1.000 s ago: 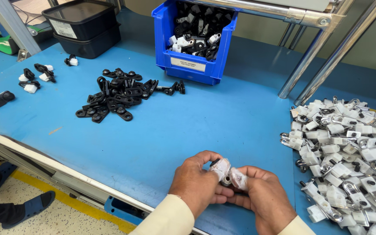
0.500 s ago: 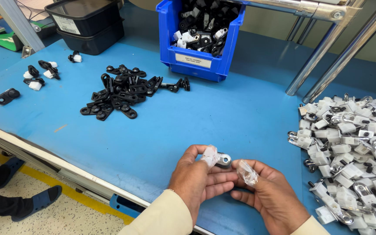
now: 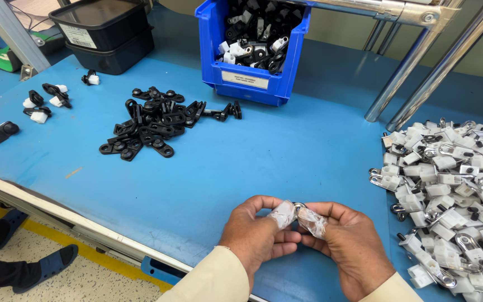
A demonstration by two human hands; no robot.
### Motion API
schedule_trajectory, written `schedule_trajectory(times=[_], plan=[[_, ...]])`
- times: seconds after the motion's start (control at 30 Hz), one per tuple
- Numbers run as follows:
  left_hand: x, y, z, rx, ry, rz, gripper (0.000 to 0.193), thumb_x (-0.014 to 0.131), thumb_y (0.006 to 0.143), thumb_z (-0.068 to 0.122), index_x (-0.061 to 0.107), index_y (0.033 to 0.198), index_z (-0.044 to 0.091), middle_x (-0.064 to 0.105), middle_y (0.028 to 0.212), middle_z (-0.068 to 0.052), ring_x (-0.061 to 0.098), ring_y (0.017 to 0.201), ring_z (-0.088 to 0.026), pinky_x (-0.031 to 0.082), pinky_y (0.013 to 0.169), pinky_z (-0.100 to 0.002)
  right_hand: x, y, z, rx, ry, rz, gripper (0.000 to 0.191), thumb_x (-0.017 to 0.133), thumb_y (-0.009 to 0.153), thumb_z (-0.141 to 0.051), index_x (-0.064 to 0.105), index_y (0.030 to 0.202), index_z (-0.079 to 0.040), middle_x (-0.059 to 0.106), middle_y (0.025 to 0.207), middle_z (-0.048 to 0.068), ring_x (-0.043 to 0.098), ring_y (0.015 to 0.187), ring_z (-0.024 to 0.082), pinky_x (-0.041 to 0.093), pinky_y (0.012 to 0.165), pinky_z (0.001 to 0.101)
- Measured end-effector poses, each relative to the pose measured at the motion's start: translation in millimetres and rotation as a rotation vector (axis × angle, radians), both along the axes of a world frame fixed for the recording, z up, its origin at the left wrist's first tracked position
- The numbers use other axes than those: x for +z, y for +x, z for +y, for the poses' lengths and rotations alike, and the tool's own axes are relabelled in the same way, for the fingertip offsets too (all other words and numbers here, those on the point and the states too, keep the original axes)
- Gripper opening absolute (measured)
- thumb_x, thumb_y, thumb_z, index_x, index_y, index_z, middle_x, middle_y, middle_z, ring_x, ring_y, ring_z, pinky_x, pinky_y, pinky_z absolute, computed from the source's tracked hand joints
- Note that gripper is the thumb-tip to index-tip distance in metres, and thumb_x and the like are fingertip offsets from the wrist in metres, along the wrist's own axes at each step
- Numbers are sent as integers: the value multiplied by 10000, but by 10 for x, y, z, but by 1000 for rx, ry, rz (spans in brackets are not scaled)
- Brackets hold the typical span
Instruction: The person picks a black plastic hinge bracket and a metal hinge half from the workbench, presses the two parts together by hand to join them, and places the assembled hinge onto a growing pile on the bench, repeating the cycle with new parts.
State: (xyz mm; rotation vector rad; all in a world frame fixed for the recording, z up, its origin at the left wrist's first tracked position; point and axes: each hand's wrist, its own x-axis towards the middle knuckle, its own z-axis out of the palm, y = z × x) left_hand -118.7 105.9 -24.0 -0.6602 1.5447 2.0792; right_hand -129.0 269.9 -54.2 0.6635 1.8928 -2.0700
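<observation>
Both hands, left hand [image 3: 258, 235] & right hand [image 3: 345, 246], pinch small metal clip [image 3: 298, 208]; mostly hidden, silvery ring shows.

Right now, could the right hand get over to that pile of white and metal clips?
Probably yes: the right hand is beside the pile of white and metal clips, bare blue table between, though both hands pinch a small part.

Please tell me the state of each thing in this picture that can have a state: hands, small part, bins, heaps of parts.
Left hand: closed on the small metal part, thumb tip wrapped.
Right hand: pinching the same part, thumb tip wrapped.
Blue bin: open, nearly full of black and white parts.
Black box: stacked on another, contents not visible.
Black clips: loose heap on the table.
White and metal parts: loose heap at right.
</observation>
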Motion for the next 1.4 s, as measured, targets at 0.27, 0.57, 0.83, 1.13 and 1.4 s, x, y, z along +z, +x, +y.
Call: schedule_trajectory(times=[0.27, 0.57, 0.83, 1.13, 1.4], plan=[[-62, 62, 51, 119, 112, -84, 151, 593, 911, 28, 604, 1059, 50, 745, 921, -139, 745, 751, -186, 661, 691, -329, -54, 44, -85, -71, -58, -12, 225, 607, 928, -6, 684, 1135, 36, 778, 977, 154, 737, 829, 208, 593, 766, 347], [-37, 84, 101, 121, -134, -33, 142, 632, 935, 34, 698, 1061, 39, 757, 915, -119, 782, 754, -189, 683, 661, -308, -83, 175, -142, -132, 98, 149, 367, 615, 831, 159, 694, 1177, 63, 757, 977, 188, 724, 822, 211, 572, 741, 306], [4, 103, 93, 110, -42, -106, 164, 697, 946, 187, 656, 1016, 44, 732, 910, -117, 748, 752, -185, 666, 688, -309, 60, 199, 17, -76, -51, -43, 302, 595, 951, -106, 665, 1224, 1, 750, 978, 176, 740, 861, 231, 615, 817, 365], [-33, 92, 239, 56, -63, -130, 157, 673, 958, 119, 675, 1105, 64, 749, 951, -101, 752, 786, -161, 666, 715, -293, 14, 87, 175, 12, -56, -118, 311, 650, 969, -204, 693, 1151, 44, 751, 966, 162, 719, 823, 238, 613, 788, 368], [-147, 93, 299, -100, -494, 274, 537, 688, 845, -34, 646, 1334, 185, 763, 960, -63, 770, 808, -131, 647, 730, -244, -117, -5, 331, 164, 155, 51, 179, 683, 873, 20, 751, 1037, 33, 804, 913, 130, 734, 768, 186, 603, 715, 307]])
